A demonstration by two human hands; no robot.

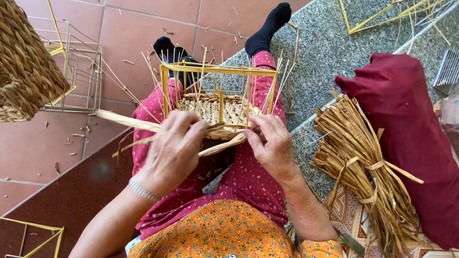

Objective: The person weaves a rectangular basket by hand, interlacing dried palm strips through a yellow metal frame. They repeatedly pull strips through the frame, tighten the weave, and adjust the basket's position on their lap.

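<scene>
A half-woven basket [210,109] on a yellow wire frame [217,69] rests on my lap, its woven straw bottom facing me. My left hand [174,148] is closed on flat straw strands [125,120] that run out to the left. On the basket's near right edge, my right hand [272,145] pinches a twisted straw strand [224,144]. Thin pale stakes stick up around the frame.
A tied bundle of straw [363,167] lies on the granite step to my right, beside a dark red cushion [406,129]. A finished woven basket [24,62] and bare wire frames [79,67] stand at the left on the tiled floor. More yellow frames [377,16] lie top right.
</scene>
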